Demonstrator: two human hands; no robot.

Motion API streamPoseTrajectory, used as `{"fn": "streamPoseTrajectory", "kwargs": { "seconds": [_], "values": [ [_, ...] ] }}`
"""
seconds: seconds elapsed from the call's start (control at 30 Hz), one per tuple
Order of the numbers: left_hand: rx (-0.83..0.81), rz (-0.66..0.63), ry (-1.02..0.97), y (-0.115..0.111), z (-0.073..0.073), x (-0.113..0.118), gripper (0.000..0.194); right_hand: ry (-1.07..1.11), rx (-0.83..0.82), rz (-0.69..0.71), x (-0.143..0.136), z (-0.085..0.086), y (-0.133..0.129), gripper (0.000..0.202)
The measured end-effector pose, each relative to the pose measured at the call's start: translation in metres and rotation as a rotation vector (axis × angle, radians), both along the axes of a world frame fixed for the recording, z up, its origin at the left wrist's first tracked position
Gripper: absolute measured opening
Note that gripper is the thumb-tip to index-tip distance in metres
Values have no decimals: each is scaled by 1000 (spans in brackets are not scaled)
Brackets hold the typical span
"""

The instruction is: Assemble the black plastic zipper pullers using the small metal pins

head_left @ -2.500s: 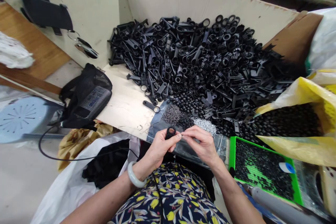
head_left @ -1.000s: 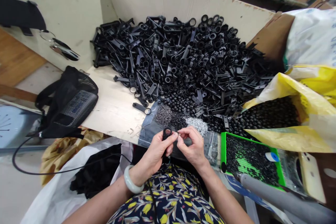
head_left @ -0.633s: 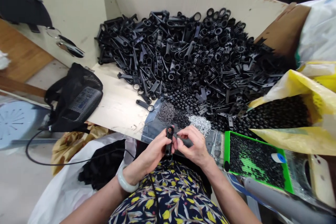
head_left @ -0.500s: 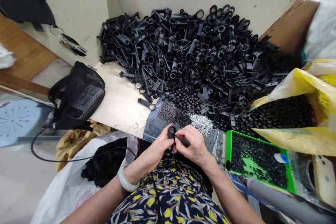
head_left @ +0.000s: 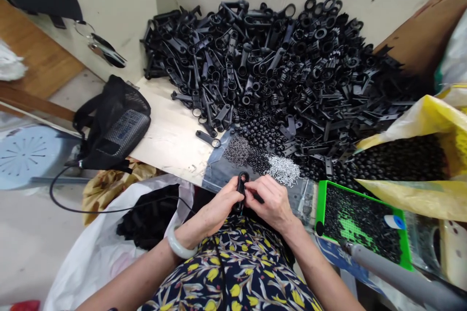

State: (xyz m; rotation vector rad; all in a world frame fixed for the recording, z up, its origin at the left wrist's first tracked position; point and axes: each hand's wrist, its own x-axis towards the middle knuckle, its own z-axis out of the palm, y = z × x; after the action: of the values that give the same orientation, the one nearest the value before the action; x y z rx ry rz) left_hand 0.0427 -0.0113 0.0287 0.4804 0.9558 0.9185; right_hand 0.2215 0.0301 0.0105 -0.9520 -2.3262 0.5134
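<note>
The left hand (head_left: 221, 206) is closed around a black part (head_left: 242, 181), its ringed end pointing away from the person, left of the green tray (head_left: 320, 204). The right hand (head_left: 270, 201), between part and tray, has its fingers curled in, tips at the part's right edge; whether they pinch a small piece cannot be told. A pale bangle (head_left: 181, 243) circles the left wrist.

Silver screws (head_left: 282, 170) lie left of the tray and a little beyond it, with dark screws (head_left: 237, 150) farther left. A large heap (head_left: 233, 70) of black parts covers much of the surface (head_left: 168, 141) beyond the tray. Small black pieces lie inside the tray. Just behind it gapes a yellow bag (head_left: 419, 119) of black balls. Well left of the tray are a black bag (head_left: 126, 126) and a white bag (head_left: 80, 257).
</note>
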Motion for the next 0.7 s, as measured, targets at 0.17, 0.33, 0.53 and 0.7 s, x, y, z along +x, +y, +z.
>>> {"fn": "streamPoseTrajectory", "kwargs": {
  "seconds": [0.17, 0.33, 0.53, 0.7],
  "values": [
    [30, -23, 55, -4, -6, -1, 38, -30, 62, -18, -1, -3, -3, 14],
    [1, 0, 55, -6, -9, 0, 53, -47, 100, -46, -3, -9, -9, 12],
    [36, 13, 149, -10, -13, 5, 58, -68, 106, -75, -4, -17, -12, 12],
    [125, -8, 221, -14, -25, 5, 54, -93, 119, -53, -3, -17, -12, 12]
  ]
}}
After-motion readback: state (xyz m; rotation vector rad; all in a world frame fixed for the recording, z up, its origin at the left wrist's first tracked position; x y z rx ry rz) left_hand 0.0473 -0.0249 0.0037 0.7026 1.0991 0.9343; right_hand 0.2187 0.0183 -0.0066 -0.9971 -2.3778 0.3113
